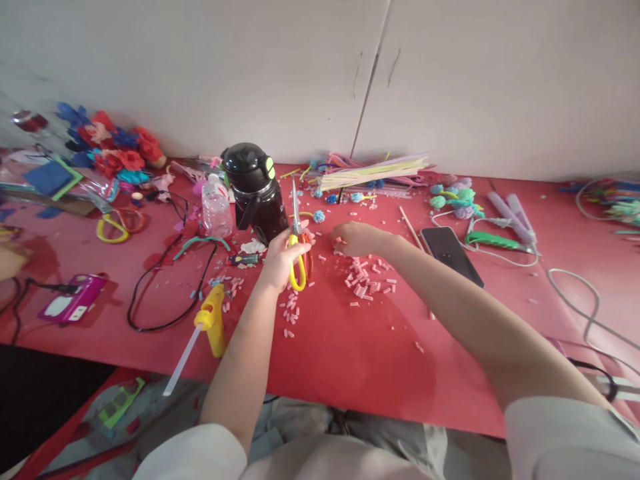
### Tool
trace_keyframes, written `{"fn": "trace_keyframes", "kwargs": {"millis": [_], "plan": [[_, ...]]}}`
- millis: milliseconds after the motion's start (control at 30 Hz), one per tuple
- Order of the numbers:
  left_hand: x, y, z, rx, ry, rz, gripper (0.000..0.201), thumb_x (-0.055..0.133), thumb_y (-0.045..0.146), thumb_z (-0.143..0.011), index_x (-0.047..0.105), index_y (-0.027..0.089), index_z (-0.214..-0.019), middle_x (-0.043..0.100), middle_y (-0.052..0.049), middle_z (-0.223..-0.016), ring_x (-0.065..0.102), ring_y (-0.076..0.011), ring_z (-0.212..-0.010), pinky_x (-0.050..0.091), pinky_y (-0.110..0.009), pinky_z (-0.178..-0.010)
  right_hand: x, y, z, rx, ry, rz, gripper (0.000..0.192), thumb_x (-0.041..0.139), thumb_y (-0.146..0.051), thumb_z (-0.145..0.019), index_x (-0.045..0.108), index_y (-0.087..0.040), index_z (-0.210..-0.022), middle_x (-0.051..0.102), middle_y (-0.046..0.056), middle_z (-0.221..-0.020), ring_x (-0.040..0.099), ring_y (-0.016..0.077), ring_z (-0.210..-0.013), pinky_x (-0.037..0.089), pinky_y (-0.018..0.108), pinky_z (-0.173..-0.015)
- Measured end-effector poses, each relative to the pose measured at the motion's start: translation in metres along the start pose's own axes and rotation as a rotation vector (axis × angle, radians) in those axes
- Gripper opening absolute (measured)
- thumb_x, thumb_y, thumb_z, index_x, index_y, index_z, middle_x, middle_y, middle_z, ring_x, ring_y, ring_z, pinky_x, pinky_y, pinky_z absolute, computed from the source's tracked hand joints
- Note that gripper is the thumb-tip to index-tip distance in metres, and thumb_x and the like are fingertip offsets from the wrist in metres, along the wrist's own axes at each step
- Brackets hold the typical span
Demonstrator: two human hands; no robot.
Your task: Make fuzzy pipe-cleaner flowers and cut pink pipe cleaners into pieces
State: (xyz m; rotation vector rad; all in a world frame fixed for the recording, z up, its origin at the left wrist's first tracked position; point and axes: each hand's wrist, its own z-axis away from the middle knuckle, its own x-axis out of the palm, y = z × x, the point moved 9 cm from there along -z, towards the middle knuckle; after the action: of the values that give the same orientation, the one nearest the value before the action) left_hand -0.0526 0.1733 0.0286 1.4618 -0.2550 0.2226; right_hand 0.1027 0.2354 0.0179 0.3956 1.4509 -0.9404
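My left hand (pixel 284 259) is closed around a pair of scissors (pixel 297 257) with one yellow and one red handle loop; the blades point away from me. Small pink bits show by its fingertips. To its right, my right hand (pixel 357 239) is low over the red table with its fingers curled in. A few pink bits show at those fingers, but what lies inside them is hidden. Just below it is a loose heap of cut pink pieces (pixel 367 280). More pink pieces (pixel 290 313) are scattered under my left hand.
A black flask (pixel 255 193) and clear bottle (pixel 217 207) stand behind my left hand. A yellow glue gun (pixel 215 320) lies near the front edge. Pipe cleaners (pixel 373 175) lie at the back. Right of my right forearm are a phone (pixel 450 253) and green cutter (pixel 493 241).
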Motion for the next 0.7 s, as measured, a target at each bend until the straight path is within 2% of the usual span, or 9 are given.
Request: {"fn": "trace_keyframes", "kwargs": {"millis": [67,133,233,300,433,567,633,700], "plan": [[0.000,0.001,0.000,0.006,0.002,0.000,0.059,0.083,0.027,-0.064,0.076,0.020,-0.122,0.076,-0.005,-0.099,0.070,-0.0268,-0.104,0.047,-0.047,-0.107,-0.005,0.006,0.004,0.015,0.007,-0.018,0.022,0.058,-0.013,-0.086,0.076,-0.019,-0.096,0.077,0.009,-0.101,0.069,0.0226,-0.088,0.048,0.030,-0.077],[-0.001,0.001,0.000,0.011,0.008,0.000,0.058,0.083,0.027,-0.064,0.077,0.019,-0.121,0.076,-0.005,-0.100,0.070,-0.0271,-0.105,0.047,-0.047,-0.107,-0.012,0.005,0.003,0.004,0.052,-0.042,0.030,0.054,-0.009,-0.086,0.075,-0.018,-0.105,0.076,0.009,-0.111,0.069,0.0216,-0.096,0.049,0.029,-0.083],[-0.002,0.000,-0.001,0.011,0.008,-0.009,0.056,0.083,0.027,-0.064,0.078,0.018,-0.119,0.076,-0.006,-0.100,0.071,-0.0275,-0.105,0.046,-0.047,-0.109,-0.017,-0.013,-0.007,-0.084,0.133,-0.070,0.042,0.054,-0.004,-0.083,0.072,-0.016,-0.119,0.071,0.013,-0.125,0.067,0.0236,-0.109,0.049,0.030,-0.090],[-0.003,-0.001,-0.002,0.006,0.012,-0.013,0.057,0.083,0.028,-0.064,0.077,0.018,-0.119,0.076,-0.005,-0.099,0.071,-0.0272,-0.105,0.046,-0.047,-0.109,-0.012,-0.027,-0.016,-0.126,0.139,-0.041,0.045,0.055,-0.004,-0.082,0.071,-0.014,-0.123,0.069,0.015,-0.126,0.065,0.0260,-0.114,0.048,0.032,-0.091],[-0.003,-0.003,-0.002,-0.007,0.016,-0.012,0.058,0.084,0.028,-0.064,0.077,0.019,-0.121,0.076,-0.006,-0.101,0.070,-0.0269,-0.106,0.046,-0.047,-0.109,0.002,-0.037,-0.024,-0.130,0.072,0.005,0.028,0.056,-0.008,-0.086,0.075,-0.014,-0.105,0.072,0.015,-0.113,0.066,0.0246,-0.102,0.046,0.031,-0.084],[-0.003,0.000,-0.002,0.002,-0.001,-0.004,0.059,0.082,0.028,-0.065,0.076,0.019,-0.123,0.075,-0.005,-0.101,0.070,-0.0271,-0.106,0.047,-0.046,-0.106,0.002,-0.028,-0.007,-0.101,0.008,0.027,0.018,0.058,-0.011,-0.086,0.074,-0.016,-0.081,0.075,0.011,-0.093,0.066,0.0213,-0.082,0.041,0.030,-0.071],[-0.003,0.002,-0.001,0.003,-0.003,-0.022,0.059,0.080,0.029,-0.066,0.075,0.019,-0.124,0.075,-0.005,-0.102,0.071,-0.0277,-0.106,0.048,-0.046,-0.105,-0.004,-0.029,0.004,-0.101,0.024,0.024,0.019,0.057,-0.010,-0.086,0.075,-0.017,-0.085,0.076,0.011,-0.099,0.067,0.0221,-0.087,0.041,0.030,-0.072],[-0.003,0.004,-0.001,0.009,-0.003,-0.049,0.059,0.080,0.029,-0.067,0.075,0.019,-0.124,0.075,-0.006,-0.105,0.070,-0.0281,-0.107,0.048,-0.045,-0.104,-0.010,-0.039,0.011,-0.145,0.079,-0.003,0.023,0.057,-0.012,-0.087,0.076,-0.017,-0.100,0.074,0.012,-0.114,0.068,0.0228,-0.099,0.043,0.029,-0.076]]}}
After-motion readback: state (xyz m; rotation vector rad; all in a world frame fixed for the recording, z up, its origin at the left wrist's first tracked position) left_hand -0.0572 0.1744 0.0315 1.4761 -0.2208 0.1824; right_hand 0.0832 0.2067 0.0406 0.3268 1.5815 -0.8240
